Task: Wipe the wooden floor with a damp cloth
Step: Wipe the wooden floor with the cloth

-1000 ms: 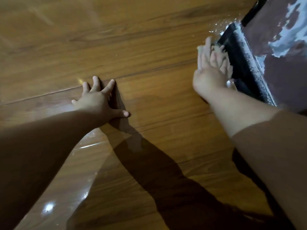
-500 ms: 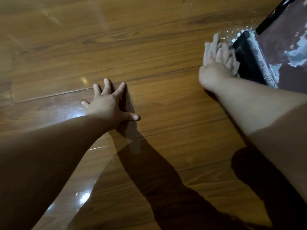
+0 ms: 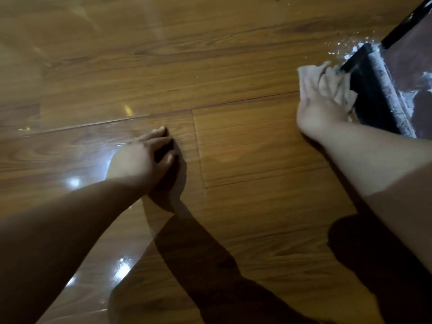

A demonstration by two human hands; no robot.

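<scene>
The glossy brown wooden floor [image 3: 245, 136] fills the view. My right hand [image 3: 320, 108] presses a pale, crumpled cloth [image 3: 308, 78] flat on the floor at the upper right, right beside a dark baseboard. Its fingers lie spread over the cloth. My left hand [image 3: 142, 157] rests on the bare floor in the middle, fingers drawn together and partly curled, holding nothing.
A dark baseboard [image 3: 374, 94] with a white, dusty top edge runs along the right side, below a wall with peeling paint [image 3: 411, 57]. White flakes and dust [image 3: 346, 46] lie on the floor by the baseboard's corner. Bright light reflections show on the boards at left.
My left hand went from spread flat to fingers drawn together. The right hand with the cloth stays against the baseboard while the view shifts left.
</scene>
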